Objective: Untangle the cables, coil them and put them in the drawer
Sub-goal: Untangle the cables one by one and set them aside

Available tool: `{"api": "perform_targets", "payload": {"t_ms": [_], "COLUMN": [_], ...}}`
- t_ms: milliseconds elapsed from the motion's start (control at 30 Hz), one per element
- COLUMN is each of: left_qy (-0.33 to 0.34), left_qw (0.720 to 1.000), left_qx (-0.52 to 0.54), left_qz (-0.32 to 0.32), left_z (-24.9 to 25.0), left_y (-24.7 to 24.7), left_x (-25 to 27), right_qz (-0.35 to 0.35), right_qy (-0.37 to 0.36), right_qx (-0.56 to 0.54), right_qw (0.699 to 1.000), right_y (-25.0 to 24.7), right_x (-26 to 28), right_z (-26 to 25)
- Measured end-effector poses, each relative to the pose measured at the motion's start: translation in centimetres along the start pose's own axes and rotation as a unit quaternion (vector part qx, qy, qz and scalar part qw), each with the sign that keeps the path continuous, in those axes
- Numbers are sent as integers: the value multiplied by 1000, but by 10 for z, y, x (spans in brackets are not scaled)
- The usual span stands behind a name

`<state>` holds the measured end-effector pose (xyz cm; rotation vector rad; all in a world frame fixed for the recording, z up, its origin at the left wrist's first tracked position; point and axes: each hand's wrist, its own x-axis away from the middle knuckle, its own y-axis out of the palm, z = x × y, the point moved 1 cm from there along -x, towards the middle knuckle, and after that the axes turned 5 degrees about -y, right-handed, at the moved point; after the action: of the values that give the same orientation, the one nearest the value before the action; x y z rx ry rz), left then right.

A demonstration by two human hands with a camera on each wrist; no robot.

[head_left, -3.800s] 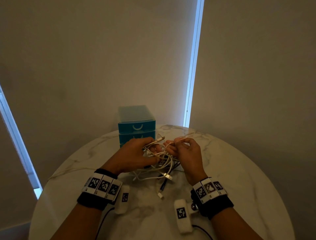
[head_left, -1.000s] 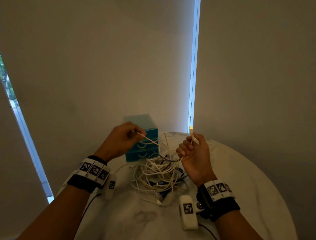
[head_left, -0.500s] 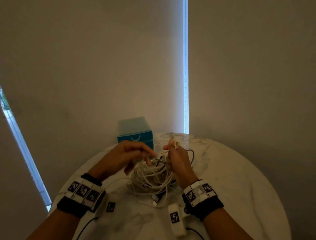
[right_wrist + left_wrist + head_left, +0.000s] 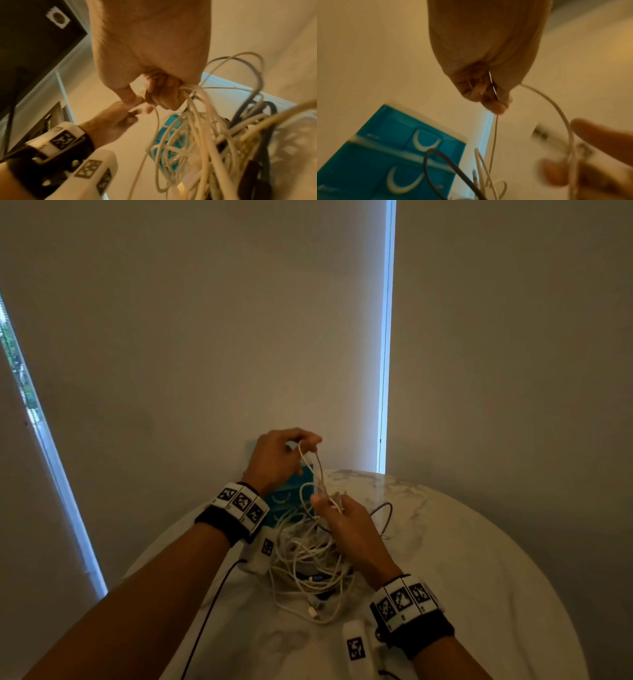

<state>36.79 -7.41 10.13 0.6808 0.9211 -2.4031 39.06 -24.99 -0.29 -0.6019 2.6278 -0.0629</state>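
A tangle of white cables point(image 4: 308, 563) with a dark cable point(image 4: 385, 508) among them lies on the round marble table point(image 4: 479, 577). My left hand point(image 4: 284, 453) is raised above the teal drawer unit point(image 4: 291, 494) and pinches a loop of thin white cable point(image 4: 556, 108), which hangs down to my right hand point(image 4: 346, 518). The right hand grips a bunch of white strands point(image 4: 193, 102) at the top of the tangle. The drawers point(image 4: 388, 155) look closed in the left wrist view.
The drawer unit stands at the table's far edge against a pale blind. Bright window gaps point(image 4: 385, 337) run down behind it and at the left point(image 4: 51, 457). Loose cable ends point(image 4: 313, 613) trail toward me on the table. Wrist cameras and black leads hang by both forearms.
My left hand has risen above the drawer unit, drawing a loop of white cable up out of the tangle. My right hand has stayed low, holding the bunch.
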Motion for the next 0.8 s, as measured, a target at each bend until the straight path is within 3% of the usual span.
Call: {"api": "perform_targets", "payload": {"t_ms": [67,133,267,333,500,600,667,800], "left_qy": [31,62,91,90,16,-33,-41,-56], "left_qw": [999,996,978,970,987,969,960,962], "left_qx": [28,35,30,32,-11,-137,-186,-170], "left_qz": [7,-44,-184,-223,-158,-204,-207,-205], "left_z": [17,31,46,46,6,-14,-20,-22], "left_y": [-9,-11,-2,1,9,17,19,15], "left_x": [7,19,42,49,38,35,36,36], "right_qz": [65,130,108,112,136,156,179,185], "right_qy": [30,28,-11,-29,-44,-54,-56,-23], "right_qx": [-66,-86,-48,-29,-26,-37,-94,-260], "right_qw": [995,987,993,993,989,986,978,948], "right_y": [-6,-11,-4,-4,-9,-13,-16,-26], "right_x": [-5,-9,-7,-6,-9,-16,-21,-21], "right_z": [4,6,10,9,14,15,19,18]}}
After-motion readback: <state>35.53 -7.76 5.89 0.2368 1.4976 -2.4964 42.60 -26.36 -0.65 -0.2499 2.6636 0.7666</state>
